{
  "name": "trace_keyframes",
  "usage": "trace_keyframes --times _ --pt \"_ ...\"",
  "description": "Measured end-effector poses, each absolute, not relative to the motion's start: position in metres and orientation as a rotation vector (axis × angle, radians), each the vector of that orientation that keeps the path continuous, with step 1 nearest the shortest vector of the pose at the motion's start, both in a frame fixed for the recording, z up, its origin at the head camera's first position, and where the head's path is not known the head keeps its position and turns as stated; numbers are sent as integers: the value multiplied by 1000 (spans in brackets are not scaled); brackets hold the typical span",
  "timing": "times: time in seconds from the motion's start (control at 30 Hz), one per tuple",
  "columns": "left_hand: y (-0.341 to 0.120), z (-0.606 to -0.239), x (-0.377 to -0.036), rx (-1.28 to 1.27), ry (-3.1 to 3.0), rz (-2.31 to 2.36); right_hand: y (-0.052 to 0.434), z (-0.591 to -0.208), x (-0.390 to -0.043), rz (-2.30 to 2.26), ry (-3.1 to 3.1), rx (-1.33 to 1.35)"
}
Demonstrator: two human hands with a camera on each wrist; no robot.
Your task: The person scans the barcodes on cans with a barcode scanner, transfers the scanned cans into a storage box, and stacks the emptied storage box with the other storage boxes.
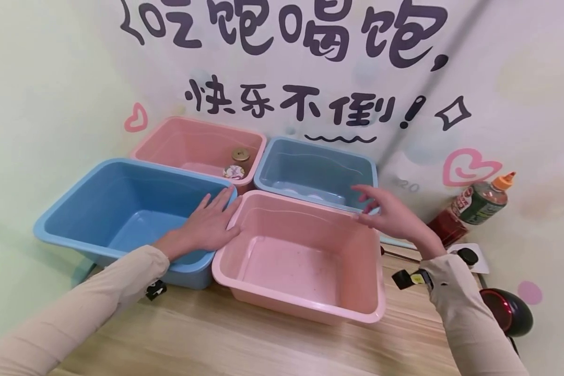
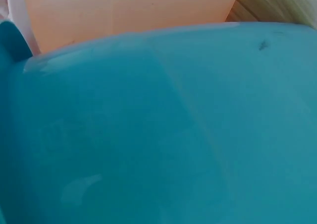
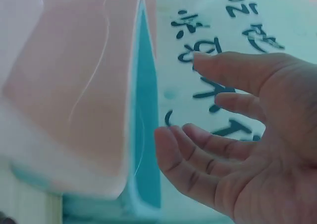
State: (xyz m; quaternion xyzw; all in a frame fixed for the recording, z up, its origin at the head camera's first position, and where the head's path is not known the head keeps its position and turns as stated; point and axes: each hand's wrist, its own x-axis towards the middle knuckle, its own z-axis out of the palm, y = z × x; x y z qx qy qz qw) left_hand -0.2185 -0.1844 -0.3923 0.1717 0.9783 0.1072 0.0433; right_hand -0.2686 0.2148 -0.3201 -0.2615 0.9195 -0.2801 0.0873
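My left hand [image 1: 209, 222] lies with fingers extended over the right rim of the front blue basin [image 1: 141, 230], its thumb reaching the edge of the front pink basin [image 1: 291, 266]. Blue plastic [image 2: 158, 125] fills most of the left wrist view, and that hand is out of sight there. My right hand [image 1: 387, 211] hovers around the corner where the front pink basin meets the back blue basin [image 1: 305, 172]. In the right wrist view, the fingers of this hand [image 3: 237, 140] curve loosely with nothing between them. Whether it touches a rim is unclear.
A back pink basin [image 1: 192, 146] holds a gold-topped can [image 1: 241, 155] and a patterned round-topped item [image 1: 234, 172]. To the right are an orange-capped sauce bottle [image 1: 479, 203], a white socket panel [image 1: 479, 256] and a black rounded device [image 1: 512, 310]. A lettered wall rises behind.
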Motion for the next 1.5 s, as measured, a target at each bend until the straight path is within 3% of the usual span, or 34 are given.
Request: trace_keyframes --times 0.33,0.67,1.5 --pt "-185 -390 -215 525 3000 379 252 -355 -232 -968 2796 -594" --pt "-185 -388 -218 530 3001 378 260 -379 -199 -1451 2513 -294" --pt "-188 -381 -222 622 2934 606 246 -392 -188 -1395 2524 -137"
